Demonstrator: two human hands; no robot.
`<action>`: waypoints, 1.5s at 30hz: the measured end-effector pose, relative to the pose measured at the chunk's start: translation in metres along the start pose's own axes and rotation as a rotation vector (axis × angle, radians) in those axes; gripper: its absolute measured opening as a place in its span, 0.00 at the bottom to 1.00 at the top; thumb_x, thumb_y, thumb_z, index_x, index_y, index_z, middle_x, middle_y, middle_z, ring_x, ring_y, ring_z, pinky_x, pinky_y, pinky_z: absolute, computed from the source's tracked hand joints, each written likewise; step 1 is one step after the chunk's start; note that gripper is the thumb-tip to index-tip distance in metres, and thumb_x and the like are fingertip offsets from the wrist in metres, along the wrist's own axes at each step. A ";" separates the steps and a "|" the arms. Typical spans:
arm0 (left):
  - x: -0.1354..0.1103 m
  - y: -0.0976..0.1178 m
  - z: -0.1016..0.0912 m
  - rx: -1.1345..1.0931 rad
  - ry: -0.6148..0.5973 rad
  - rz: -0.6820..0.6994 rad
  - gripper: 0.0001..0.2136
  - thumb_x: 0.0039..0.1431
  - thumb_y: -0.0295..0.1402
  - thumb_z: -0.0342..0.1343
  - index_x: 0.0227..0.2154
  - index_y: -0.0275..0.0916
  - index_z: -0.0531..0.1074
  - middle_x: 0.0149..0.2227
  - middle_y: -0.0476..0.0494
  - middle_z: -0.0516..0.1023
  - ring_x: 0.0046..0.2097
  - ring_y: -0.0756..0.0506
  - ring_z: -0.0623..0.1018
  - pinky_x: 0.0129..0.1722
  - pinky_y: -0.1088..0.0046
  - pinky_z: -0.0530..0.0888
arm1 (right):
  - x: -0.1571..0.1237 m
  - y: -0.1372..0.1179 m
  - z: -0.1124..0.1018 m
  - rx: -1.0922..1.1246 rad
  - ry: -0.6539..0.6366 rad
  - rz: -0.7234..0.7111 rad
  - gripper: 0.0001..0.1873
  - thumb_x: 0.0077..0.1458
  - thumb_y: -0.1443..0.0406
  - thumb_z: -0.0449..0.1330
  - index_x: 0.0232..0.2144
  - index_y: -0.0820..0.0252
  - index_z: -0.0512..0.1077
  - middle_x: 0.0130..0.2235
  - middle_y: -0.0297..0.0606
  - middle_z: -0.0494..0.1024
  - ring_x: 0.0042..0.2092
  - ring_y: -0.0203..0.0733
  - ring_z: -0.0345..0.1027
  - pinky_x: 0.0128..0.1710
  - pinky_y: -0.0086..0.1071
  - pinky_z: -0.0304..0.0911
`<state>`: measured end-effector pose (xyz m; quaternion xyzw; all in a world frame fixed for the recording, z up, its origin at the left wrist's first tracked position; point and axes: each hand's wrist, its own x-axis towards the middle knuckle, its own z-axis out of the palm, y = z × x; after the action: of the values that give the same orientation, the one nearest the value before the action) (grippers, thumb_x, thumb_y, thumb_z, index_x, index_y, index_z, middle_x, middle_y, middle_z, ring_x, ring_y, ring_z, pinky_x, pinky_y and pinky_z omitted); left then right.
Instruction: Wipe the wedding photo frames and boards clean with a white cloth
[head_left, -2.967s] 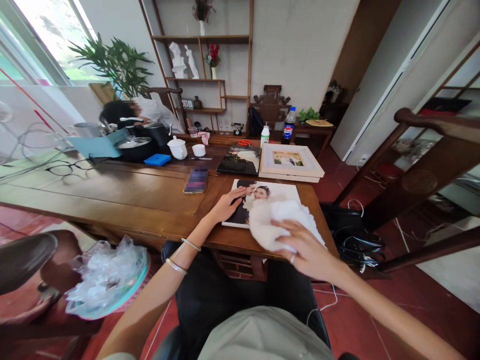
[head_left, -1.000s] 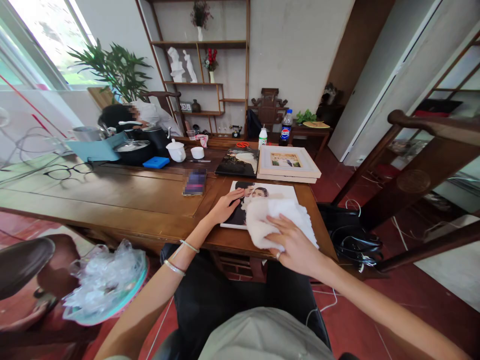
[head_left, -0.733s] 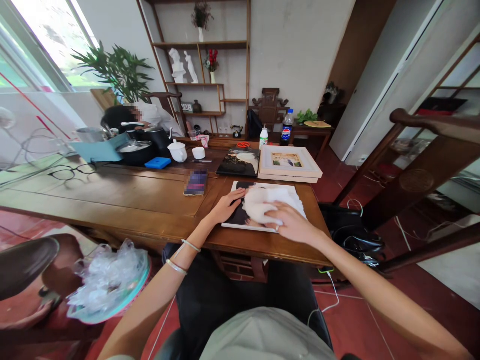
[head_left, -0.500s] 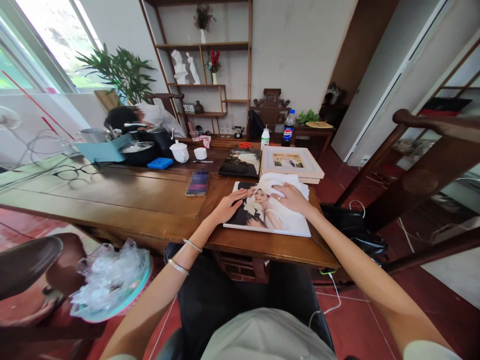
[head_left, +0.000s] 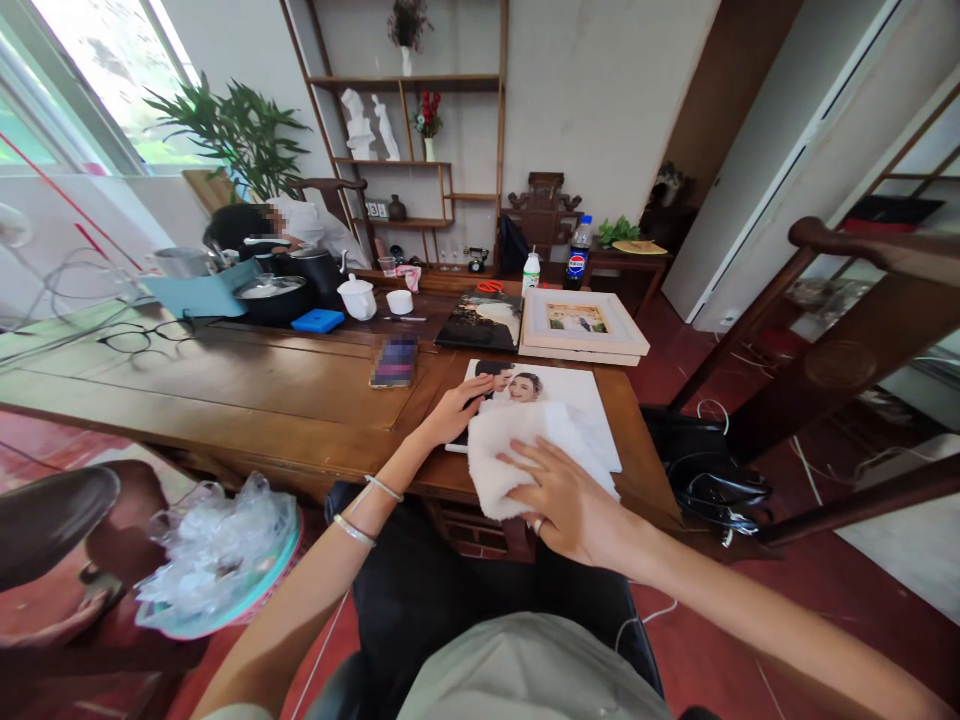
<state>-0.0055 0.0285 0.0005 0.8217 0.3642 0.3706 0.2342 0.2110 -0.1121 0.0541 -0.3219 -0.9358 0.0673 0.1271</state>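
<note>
A photo print (head_left: 574, 392) of two people lies flat near the front right edge of the wooden table (head_left: 225, 385). My left hand (head_left: 452, 410) rests on the print's left edge, fingers stretched out flat. A white cloth (head_left: 517, 450) covers the print's near half. My right hand (head_left: 566, 500) presses down on this cloth with spread fingers, a ring on one of them. Two bangles sit on my left wrist.
Behind the print lie a dark photo (head_left: 481, 322), a white framed picture (head_left: 579, 324) and a phone (head_left: 394, 362). Pots, a teapot (head_left: 355, 297), a blue box and glasses stand at the far left. Another person sits behind them. A bag-filled basin (head_left: 214, 555) sits at my left.
My right hand swept the cloth up to the far edge of the print and back down to its near edge. My left hand stayed on the print's left edge.
</note>
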 end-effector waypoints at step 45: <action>-0.001 0.006 0.000 0.021 -0.009 0.028 0.18 0.61 0.34 0.44 0.52 0.42 0.68 0.56 0.47 0.68 0.61 0.45 0.63 0.62 0.60 0.57 | 0.011 0.107 -0.031 0.113 0.086 0.223 0.15 0.59 0.61 0.51 0.45 0.57 0.73 0.48 0.40 0.75 0.49 0.48 0.67 0.49 0.41 0.60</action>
<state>-0.0034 0.0246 0.0041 0.8308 0.3555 0.3661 0.2222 0.2741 -0.0200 0.0634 -0.4188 -0.8826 0.1197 0.1770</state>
